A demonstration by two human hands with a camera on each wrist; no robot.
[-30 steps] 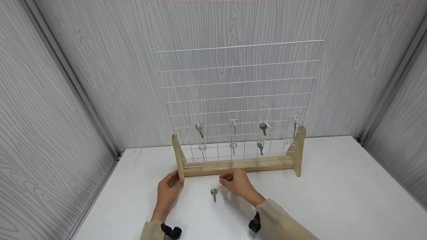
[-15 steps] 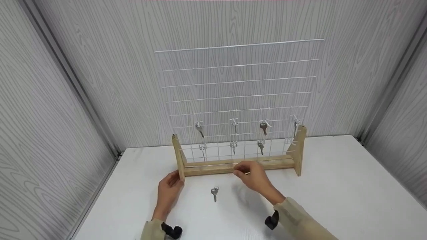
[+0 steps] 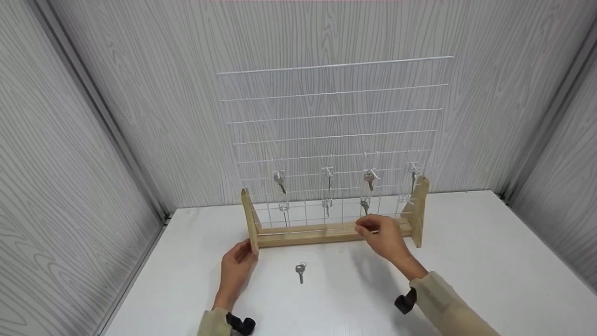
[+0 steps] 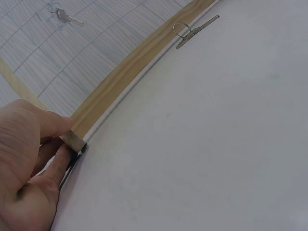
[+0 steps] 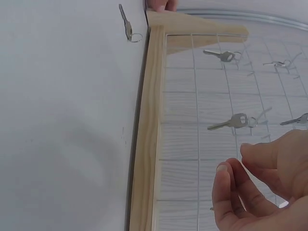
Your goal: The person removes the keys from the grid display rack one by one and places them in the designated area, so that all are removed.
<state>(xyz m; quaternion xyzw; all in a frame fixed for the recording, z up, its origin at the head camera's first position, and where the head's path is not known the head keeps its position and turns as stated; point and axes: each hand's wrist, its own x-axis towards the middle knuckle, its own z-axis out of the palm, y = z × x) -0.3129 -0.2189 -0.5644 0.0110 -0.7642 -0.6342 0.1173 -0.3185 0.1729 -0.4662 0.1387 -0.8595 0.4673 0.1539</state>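
Note:
A white wire grid rack (image 3: 334, 135) stands in a wooden base (image 3: 322, 237). My left hand (image 3: 237, 265) grips the front foot of its left upright (image 3: 252, 228); in the left wrist view, thumb and finger sit on either side of that wood. Thumb and fingertips close together, my right hand (image 3: 383, 235) is raised before the right part of the base. Nothing shows between its loosely curled fingers in the right wrist view. Just below it there, a hanging key's tip (image 5: 211, 208) peeks out. One key (image 3: 301, 270) with a ring lies flat in front of the base.
Several keys hang from hooks on the grid, such as one key (image 3: 279, 181) at upper left and another key (image 3: 369, 179) right of centre. The lower-right hook (image 3: 406, 199) carries no key. A wood-grain panel (image 3: 326, 28) rises behind the white table (image 3: 485, 261).
My right hand has moved away from beside the loose key, rightward and slightly up along the base. The left hand keeps its grip; the loose key stays in place.

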